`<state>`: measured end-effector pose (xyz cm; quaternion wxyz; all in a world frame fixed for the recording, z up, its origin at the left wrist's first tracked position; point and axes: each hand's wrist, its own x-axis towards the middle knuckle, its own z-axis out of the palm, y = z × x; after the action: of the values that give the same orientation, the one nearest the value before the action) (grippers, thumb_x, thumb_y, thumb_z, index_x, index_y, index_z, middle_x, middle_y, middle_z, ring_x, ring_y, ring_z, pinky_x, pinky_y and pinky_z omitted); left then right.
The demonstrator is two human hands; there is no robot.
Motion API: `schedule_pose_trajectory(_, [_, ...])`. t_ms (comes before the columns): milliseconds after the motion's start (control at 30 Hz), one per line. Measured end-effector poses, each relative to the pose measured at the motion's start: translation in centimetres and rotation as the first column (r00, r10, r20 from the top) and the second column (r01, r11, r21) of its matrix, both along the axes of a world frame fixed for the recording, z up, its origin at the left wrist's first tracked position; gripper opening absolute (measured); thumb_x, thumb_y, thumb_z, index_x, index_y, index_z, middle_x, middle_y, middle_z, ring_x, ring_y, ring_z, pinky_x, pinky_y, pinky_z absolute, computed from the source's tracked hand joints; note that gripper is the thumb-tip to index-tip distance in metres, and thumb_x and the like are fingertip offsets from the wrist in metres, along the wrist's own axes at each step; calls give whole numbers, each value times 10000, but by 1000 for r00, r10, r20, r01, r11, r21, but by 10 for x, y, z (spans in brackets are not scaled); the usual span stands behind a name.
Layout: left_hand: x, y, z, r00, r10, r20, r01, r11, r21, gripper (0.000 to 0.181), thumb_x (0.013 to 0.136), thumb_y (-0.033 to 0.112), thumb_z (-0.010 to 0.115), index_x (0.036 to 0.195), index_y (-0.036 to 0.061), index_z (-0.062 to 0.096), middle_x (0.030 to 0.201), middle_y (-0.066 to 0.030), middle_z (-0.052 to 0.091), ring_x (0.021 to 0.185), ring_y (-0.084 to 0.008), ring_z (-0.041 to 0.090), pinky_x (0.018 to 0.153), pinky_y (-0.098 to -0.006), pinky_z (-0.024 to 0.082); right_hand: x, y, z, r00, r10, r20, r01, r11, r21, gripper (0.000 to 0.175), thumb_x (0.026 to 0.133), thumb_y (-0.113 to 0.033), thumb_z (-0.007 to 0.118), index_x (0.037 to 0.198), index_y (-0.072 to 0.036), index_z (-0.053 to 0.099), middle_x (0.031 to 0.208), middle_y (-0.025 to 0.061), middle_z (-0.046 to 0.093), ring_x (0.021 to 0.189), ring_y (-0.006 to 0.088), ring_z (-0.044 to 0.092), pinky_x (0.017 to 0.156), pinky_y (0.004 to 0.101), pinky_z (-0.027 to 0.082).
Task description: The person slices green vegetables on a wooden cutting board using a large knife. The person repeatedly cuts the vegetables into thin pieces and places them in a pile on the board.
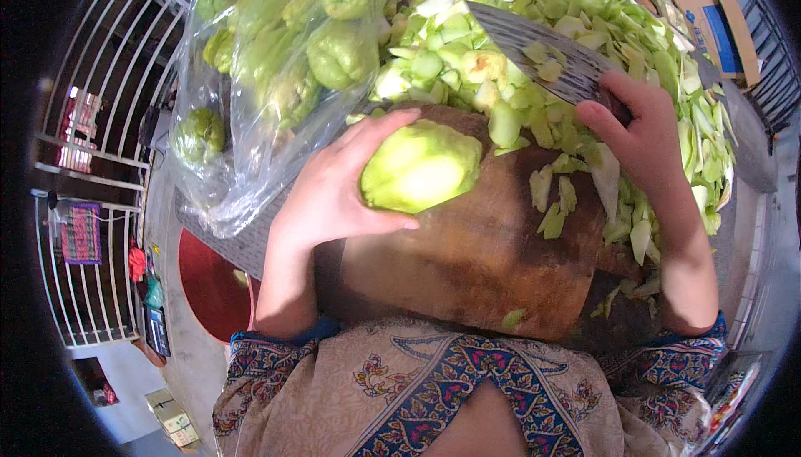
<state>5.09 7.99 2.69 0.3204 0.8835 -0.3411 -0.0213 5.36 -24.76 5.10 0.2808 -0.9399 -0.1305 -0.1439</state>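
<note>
A pale green chayote (420, 166) is in my left hand (338, 185), which grips it from the left side above a wooden cutting board (475, 269). In my right hand (644, 122) is a cleaver (538, 57) with a broad blade, raised over a heap of sliced chayote (626, 38). Several thin slices cling to the blade's face. The blade and the chayote are apart. A few loose slices (554, 204) lie on the board's right part. My right hand's fingers hide most of the cleaver's handle.
Whole chayotes (341, 57) fill a clear plastic bag (269, 163) at the upper left. Below it on the floor stands a red bucket (216, 285). A cardboard box (716, 28) is at the far right, and a white metal grille (94, 144) runs along the left.
</note>
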Motion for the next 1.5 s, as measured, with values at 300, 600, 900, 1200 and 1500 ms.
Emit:
schedule_pose_trajectory(300, [-16,1,-2,990,-28,135,31,999,-22,933,573,295,842,1369,92,398,1260,-174,520,1182,-352,503,993,-405,410,-62,10,-3,968,-239,80,237,971,33,488,805,-433,695,687,-5,493,518,66,392,501,151,366,496,299,324])
schedule_pose_trajectory(600, [-31,9,8,976,-153,157,150,988,28,847,612,221,802,1376,188,438,1282,-118,517,1140,-334,531,947,-389,450,-98,43,-14,942,-325,77,301,925,231,403,833,-357,682,733,-4,517,579,62,441,551,141,400,526,296,349])
schedule_pose_trajectory(900, [-37,2,25,969,-108,220,99,994,52,762,579,197,813,1273,100,513,1177,-130,586,1081,-333,567,924,-391,461,-105,28,-36,921,-355,163,274,885,377,388,830,-351,689,741,-1,547,567,56,475,527,149,414,512,298,358])
schedule_pose_trajectory(1200, [-31,-64,64,889,-287,357,244,956,162,600,567,216,816,1109,77,601,1028,-116,630,983,-317,589,877,-373,474,-106,16,-36,899,-412,150,327,858,395,422,832,-383,679,699,-6,545,556,81,488,501,178,455,498,312,367])
schedule_pose_trajectory(1500, [-46,-158,11,894,-349,281,349,936,49,673,572,284,806,1164,106,542,1064,-130,588,983,-334,589,834,-408,494,-99,-23,-34,804,-574,152,425,736,527,455,855,-430,649,736,5,593,573,86,530,514,150,449,508,308,373])
